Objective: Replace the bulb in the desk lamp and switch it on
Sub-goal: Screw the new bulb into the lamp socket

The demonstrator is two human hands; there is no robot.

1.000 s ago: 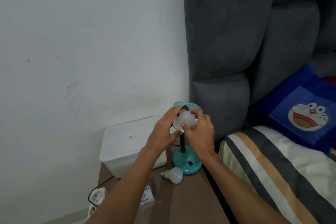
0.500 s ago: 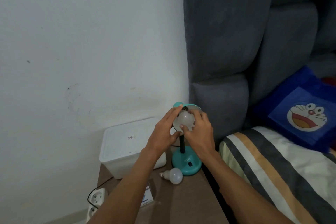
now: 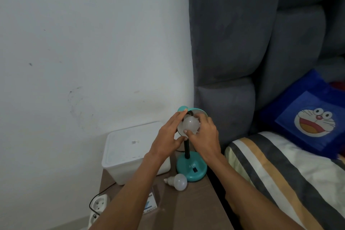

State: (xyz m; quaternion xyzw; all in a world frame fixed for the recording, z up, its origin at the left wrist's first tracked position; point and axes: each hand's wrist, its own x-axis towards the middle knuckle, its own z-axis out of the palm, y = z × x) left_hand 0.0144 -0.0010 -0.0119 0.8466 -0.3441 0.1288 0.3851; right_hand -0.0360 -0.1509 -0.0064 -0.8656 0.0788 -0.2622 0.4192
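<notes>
Lamp (image 3: 191,169): teal, on table (image 3: 196,207) by the bed, shade tipped toward the person so the socket faces them.
Bulb (image 3: 190,124): in the shade's mouth, pinched by right hand (image 3: 204,135); likely being threaded.
Left hand (image 3: 168,138): fingers spread against the shade, bracing it.
Spare bulb (image 3: 178,181): lying beside the base, probably the old one.
Switch (image 3: 195,169): on base, untouched.

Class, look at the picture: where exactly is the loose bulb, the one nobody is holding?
The loose bulb lies on its side on the wooden bedside table, low in the head view, just left of the teal lamp base and near the white box.
</notes>
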